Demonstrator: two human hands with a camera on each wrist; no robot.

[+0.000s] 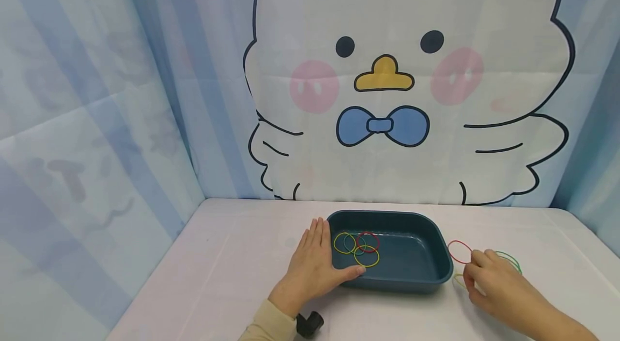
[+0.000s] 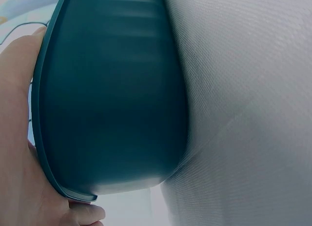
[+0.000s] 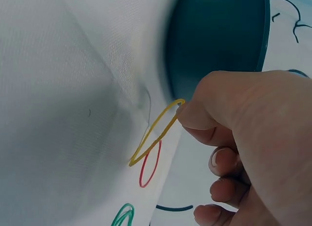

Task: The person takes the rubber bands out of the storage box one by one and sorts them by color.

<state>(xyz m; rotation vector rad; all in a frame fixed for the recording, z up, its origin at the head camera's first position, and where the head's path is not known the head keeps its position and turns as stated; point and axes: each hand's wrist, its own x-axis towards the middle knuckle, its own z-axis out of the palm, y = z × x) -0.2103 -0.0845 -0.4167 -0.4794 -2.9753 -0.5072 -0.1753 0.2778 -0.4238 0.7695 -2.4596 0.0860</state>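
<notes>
Right hand pinches a yellow band just right of the tray; left hand lies spread flat against the tray's left wall.

Risk: the pinch takes only the band's edge, so it may slip or snap free; the unclamped tray may slide. Count: four bands in the tray (two yellow, one red, one green-blue); on the table, one red band, green bands, apparently two, plus the held yellow one.
</notes>
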